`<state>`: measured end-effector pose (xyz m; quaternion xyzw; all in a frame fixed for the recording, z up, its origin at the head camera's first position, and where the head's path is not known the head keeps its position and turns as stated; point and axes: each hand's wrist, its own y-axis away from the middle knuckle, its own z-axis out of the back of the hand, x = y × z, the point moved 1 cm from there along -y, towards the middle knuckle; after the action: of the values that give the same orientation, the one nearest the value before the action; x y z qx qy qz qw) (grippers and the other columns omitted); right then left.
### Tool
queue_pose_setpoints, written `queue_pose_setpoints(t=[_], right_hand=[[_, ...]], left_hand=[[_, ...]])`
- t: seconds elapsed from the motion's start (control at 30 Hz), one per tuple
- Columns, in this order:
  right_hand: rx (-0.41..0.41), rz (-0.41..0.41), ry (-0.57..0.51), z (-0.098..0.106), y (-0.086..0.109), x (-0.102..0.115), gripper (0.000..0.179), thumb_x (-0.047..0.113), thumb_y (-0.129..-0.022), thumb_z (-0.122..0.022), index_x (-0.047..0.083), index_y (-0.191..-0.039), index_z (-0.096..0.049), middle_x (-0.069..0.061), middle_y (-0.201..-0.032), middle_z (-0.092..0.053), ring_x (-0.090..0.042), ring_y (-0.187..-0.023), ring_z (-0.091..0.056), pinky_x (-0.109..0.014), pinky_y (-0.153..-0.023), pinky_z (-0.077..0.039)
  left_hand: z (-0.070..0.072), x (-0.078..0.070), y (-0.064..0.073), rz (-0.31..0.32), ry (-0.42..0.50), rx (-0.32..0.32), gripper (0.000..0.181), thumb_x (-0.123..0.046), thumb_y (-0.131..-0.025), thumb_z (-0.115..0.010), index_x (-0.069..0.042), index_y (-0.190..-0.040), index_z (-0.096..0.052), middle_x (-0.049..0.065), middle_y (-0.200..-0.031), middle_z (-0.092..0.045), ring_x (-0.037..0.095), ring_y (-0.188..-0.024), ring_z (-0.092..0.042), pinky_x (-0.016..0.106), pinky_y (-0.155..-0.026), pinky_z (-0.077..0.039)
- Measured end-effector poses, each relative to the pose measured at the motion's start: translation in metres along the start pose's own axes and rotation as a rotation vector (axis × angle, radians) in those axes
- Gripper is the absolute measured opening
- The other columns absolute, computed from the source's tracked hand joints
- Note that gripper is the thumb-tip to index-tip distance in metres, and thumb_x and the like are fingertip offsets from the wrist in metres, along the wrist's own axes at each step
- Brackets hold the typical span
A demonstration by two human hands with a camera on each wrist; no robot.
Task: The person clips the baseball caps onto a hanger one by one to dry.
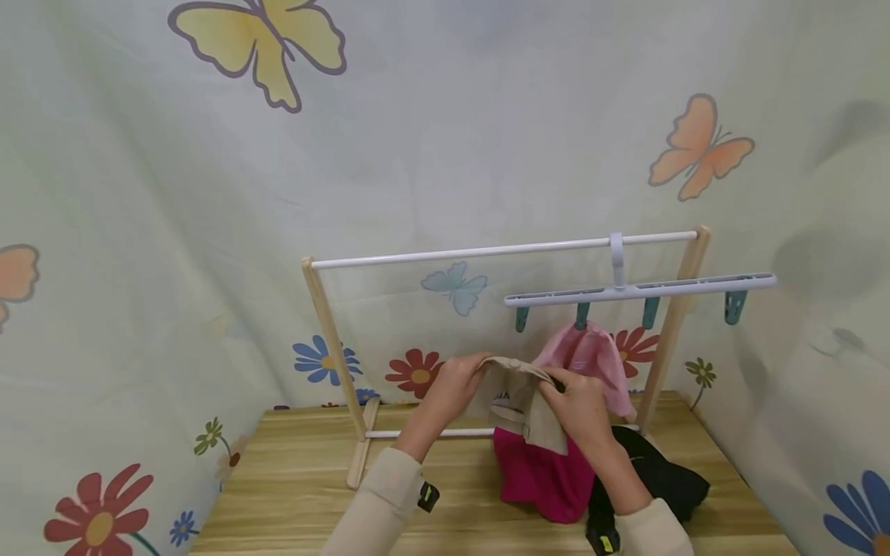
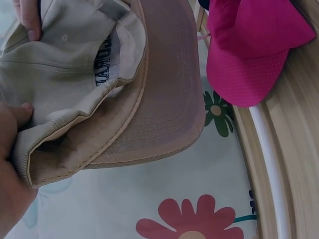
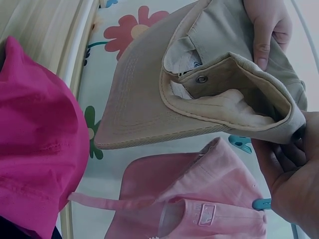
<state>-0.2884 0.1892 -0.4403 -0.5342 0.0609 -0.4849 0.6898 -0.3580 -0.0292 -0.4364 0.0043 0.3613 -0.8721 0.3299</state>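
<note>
Left hand (image 1: 455, 386) pinches one side of a beige fabric cap (image 1: 545, 423), right hand (image 1: 580, 405) grips the other side; cap is up in the air between them. Light pink fabric cap (image 1: 603, 359) just beyond, hanging from a teal plastic clip (image 1: 582, 315) on a white bar hanger (image 1: 640, 292). Magenta fabric cap (image 1: 545, 483) below, black fabric item (image 1: 670, 483) beside it on the wood-grain table (image 1: 278, 463)

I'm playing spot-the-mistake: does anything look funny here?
Yes: the tan cap in the left hand and right hand looks crumpled, not round. The white hanger looks off-center, poking past the rack's right post. I see nothing spilled.
</note>
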Motion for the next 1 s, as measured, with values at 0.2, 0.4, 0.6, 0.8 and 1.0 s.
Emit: queue_pose_setpoints(t=[0.2,0.4,0.6,0.8,1.0], right_hand=[[0.011,-0.028,-0.002,0.001,0.0,-0.003,0.013,0.001,-0.082,-0.078,0.005,-0.094,-0.082,-0.008,-0.078,-0.076,-0.006,-0.055,-0.049,-0.024,-0.052,-0.045],[0.01,-0.04,0.0,0.001,-0.002,-0.005,0.012,0.001,-0.083,-0.078,0.005,-0.093,-0.082,-0.008,-0.076,-0.076,-0.008,-0.055,-0.05,-0.024,-0.051,-0.044],[0.006,-0.048,0.007,0.002,-0.003,-0.007,0.011,0.001,-0.082,-0.078,0.005,-0.092,-0.082,-0.007,-0.075,-0.075,-0.01,-0.056,-0.053,-0.025,-0.051,-0.045],[0.014,-0.083,0.009,0.003,-0.004,-0.01,0.009,0.0,-0.082,-0.077,0.004,-0.09,-0.081,-0.006,-0.07,-0.073,-0.007,-0.054,-0.046,-0.022,-0.05,-0.04],[0.051,-0.168,-0.011,0.005,-0.007,-0.01,0.009,0.005,-0.086,-0.075,0.003,-0.093,-0.081,-0.007,-0.073,-0.073,-0.01,-0.056,-0.048,-0.022,-0.049,-0.039]], left_hand=[[0.001,-0.002,-0.006,-0.002,-0.021,0.029,0.019,-0.012,-0.101,-0.062,-0.008,-0.118,-0.072,0.005,-0.109,-0.076,0.015,-0.095,-0.072,0.026,-0.08,-0.06],[0.002,-0.003,-0.012,0.019,-0.024,0.073,0.02,-0.014,-0.102,-0.061,-0.009,-0.119,-0.072,0.005,-0.11,-0.076,0.015,-0.097,-0.072,0.025,-0.084,-0.059],[0.001,-0.003,-0.015,0.039,-0.008,0.113,0.022,-0.016,-0.103,-0.061,-0.01,-0.12,-0.072,0.004,-0.112,-0.076,0.014,-0.097,-0.072,0.023,-0.085,-0.058],[0.0,-0.001,-0.018,0.01,0.008,0.121,0.021,-0.016,-0.103,-0.061,-0.009,-0.119,-0.071,0.005,-0.109,-0.076,0.013,-0.092,-0.071,0.022,-0.081,-0.058],[-0.003,0.003,-0.023,-0.029,-0.002,0.128,0.02,-0.015,-0.102,-0.061,-0.009,-0.118,-0.071,0.005,-0.107,-0.075,0.012,-0.091,-0.07,0.021,-0.082,-0.058]])
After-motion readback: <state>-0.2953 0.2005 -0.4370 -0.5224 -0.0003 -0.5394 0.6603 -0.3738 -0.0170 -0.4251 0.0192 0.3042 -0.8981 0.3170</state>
